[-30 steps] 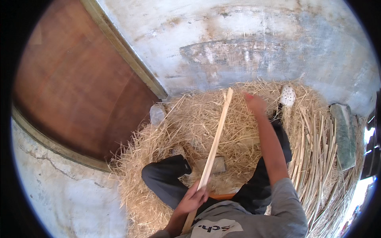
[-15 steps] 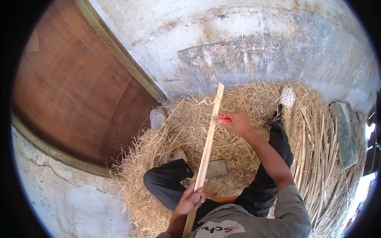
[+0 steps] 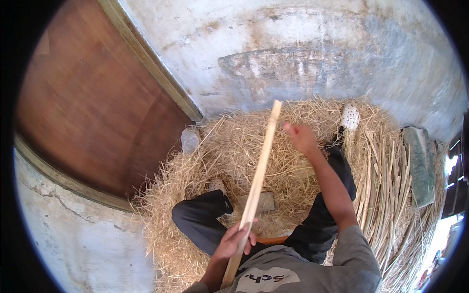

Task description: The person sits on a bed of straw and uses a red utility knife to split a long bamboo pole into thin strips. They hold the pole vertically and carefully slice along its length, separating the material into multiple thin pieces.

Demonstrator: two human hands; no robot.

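While the left hand (image 3: 237,240) closes around the lower part of the pale strip (image 3: 260,168), I observe the strip slanting outward above loose straw (image 3: 234,151). The right hand (image 3: 302,139), blurred, stands near the upper part; I cannot tell its grip. Beyond the strip, a block (image 3: 265,201) sits partly obscured. Stalks (image 3: 381,185) and a greenish slab (image 3: 421,166) occupy the right; a wall (image 3: 317,63) bounds the far side.

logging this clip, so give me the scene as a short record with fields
left hand: grips the lower part of a pale strip
right hand: beside the strip's upper part, apart from it; blurred, anything held unclear
ground: loose straw, flat block
right side: long thin sticks, grey-green slab
backdrop: brown panel, stained wall
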